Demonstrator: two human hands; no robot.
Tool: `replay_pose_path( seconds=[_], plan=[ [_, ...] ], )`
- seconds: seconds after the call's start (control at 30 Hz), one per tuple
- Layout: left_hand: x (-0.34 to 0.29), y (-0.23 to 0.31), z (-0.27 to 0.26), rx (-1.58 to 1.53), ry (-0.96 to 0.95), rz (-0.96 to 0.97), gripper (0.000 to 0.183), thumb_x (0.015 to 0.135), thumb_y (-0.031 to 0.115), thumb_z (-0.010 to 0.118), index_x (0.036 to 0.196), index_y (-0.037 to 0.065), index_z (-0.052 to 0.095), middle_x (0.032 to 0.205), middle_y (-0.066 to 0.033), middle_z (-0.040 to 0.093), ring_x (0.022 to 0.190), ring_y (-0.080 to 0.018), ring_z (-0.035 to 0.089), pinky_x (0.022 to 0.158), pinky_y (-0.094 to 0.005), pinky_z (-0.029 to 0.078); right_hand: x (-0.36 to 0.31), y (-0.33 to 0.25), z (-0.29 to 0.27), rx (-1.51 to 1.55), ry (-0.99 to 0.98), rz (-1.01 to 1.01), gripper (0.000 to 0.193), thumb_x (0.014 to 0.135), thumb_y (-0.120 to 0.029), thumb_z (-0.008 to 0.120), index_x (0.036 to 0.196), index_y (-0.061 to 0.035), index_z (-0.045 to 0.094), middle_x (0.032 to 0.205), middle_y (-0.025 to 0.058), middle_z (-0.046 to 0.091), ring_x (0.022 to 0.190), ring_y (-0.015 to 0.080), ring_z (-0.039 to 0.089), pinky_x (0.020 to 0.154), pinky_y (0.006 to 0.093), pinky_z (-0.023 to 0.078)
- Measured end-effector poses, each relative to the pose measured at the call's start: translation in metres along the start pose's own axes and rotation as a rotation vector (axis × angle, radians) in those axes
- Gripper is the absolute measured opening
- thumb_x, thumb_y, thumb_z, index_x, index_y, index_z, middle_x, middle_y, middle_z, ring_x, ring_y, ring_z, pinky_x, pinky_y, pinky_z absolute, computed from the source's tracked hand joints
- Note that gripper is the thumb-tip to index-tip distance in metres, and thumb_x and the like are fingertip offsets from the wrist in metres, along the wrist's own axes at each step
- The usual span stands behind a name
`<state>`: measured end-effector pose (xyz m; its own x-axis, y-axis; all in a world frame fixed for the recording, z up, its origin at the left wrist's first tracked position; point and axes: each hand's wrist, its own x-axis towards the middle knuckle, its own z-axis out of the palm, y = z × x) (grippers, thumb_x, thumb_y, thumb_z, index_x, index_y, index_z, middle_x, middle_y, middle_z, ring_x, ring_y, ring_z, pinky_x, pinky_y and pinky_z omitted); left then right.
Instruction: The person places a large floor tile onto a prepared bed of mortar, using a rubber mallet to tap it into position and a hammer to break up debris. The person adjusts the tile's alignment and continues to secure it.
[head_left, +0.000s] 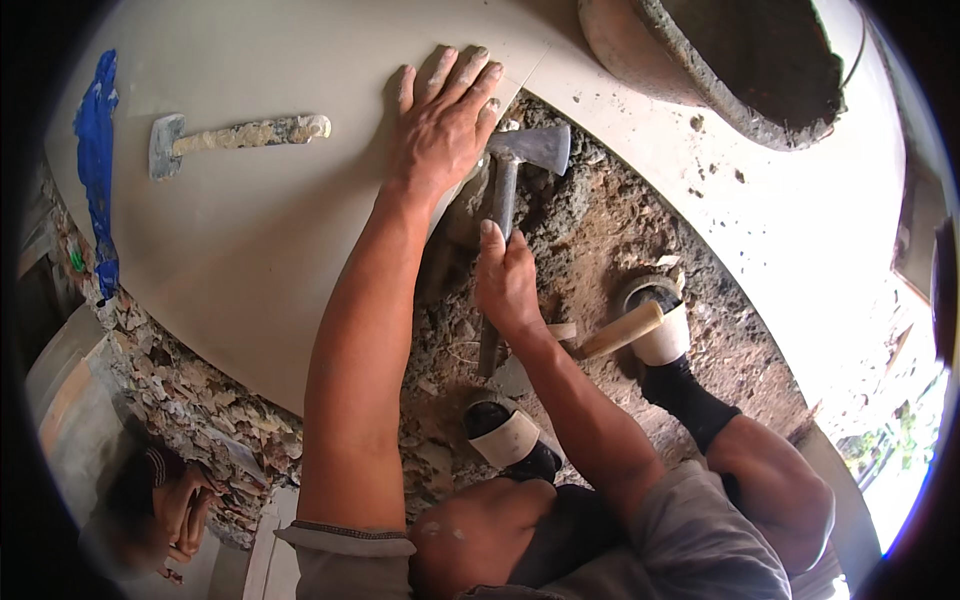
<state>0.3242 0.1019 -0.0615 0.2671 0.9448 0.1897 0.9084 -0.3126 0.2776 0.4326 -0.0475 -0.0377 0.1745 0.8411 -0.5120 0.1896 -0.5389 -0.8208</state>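
My left hand [440, 140] lies flat with fingers spread on a large beige tile [270, 250], close to its edge. Just right of it, my right hand [507, 285] is wrapped round the handle of a hatchet [538, 149]. The hatchet's head, with its flared blade pointing right, is over the tile's edge beside my left fingers. Rough soil and grey mortar [560, 195] show under and around the hatchet. On the tile, left of my left hand, rests a short tool [250, 135] with a mortar-caked handle and a flat metal head.
A mortar-crusted tub [640, 50] stands on pale tiles [780, 210] at the upper right. Blue plastic [97, 170] lies at the far left. A wooden handle [625, 328] sticks up near my right foot. Broken rubble [190, 400] borders the tile; another person [170, 500] is at lower left.
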Motion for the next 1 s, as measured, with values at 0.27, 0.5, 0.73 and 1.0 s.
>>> replay_pose_path(
  seconds=[0.27, 0.5, 0.73, 1.0],
  plan=[
    [0.0, 0.0, 0.001, 0.007, 0.038, 0.008, 0.042, 0.095, 0.034, 0.048, 0.137, 0.025, 0.05, 0.144, 0.0054, 0.045, 0.139, -0.0189, 0.033, 0.115, -0.0522, 0.014, 0.006, -0.004, 0.003, 0.115, -0.004, 0.17, 0.04, 0.1, -0.041, 0.045, 0.088, -0.0035, 0.047, 0.059, -0.0025, 0.042, 0.047, 0.0082, 0.04, 0.041, 0.0261, 0.034],
    [0.0, -0.001, -0.001, 0.027, 0.016, 0.011, 0.044, 0.095, 0.033, 0.049, 0.138, 0.026, 0.048, 0.146, 0.0055, 0.042, 0.139, -0.0186, 0.031, 0.115, -0.0509, 0.015, 0.001, -0.004, 0.002, 0.066, 0.141, 0.11, 0.045, 0.1, -0.043, 0.045, 0.089, 0.0005, 0.049, 0.059, 0.0014, 0.046, 0.051, 0.0109, 0.046, 0.044, 0.03, 0.037],
    [0.003, 0.008, 0.001, 0.036, -0.091, -0.076, 0.054, 0.097, 0.051, 0.035, 0.145, 0.026, 0.039, 0.154, 0.0014, 0.031, 0.145, -0.0202, 0.018, 0.117, -0.0515, 0.0, 0.006, -0.001, 0.006, 0.087, 0.003, 0.189, 0.042, 0.098, -0.045, 0.048, 0.084, -0.0053, 0.046, 0.058, -0.0012, 0.045, 0.046, 0.0089, 0.043, 0.04, 0.0276, 0.035],
    [-0.002, 0.014, 0.0, -0.021, -0.075, 0.061, 0.056, 0.094, 0.05, 0.046, 0.141, 0.02, 0.044, 0.149, -0.0005, 0.038, 0.142, -0.0229, 0.025, 0.116, -0.0556, 0.008, -0.04, 0.008, -0.045, 0.284, -0.011, 0.191, 0.032, 0.098, -0.041, 0.05, 0.089, -0.0112, 0.043, 0.057, -0.0056, 0.039, 0.043, 0.0046, 0.036, 0.037, 0.0236, 0.03]
  ],
)
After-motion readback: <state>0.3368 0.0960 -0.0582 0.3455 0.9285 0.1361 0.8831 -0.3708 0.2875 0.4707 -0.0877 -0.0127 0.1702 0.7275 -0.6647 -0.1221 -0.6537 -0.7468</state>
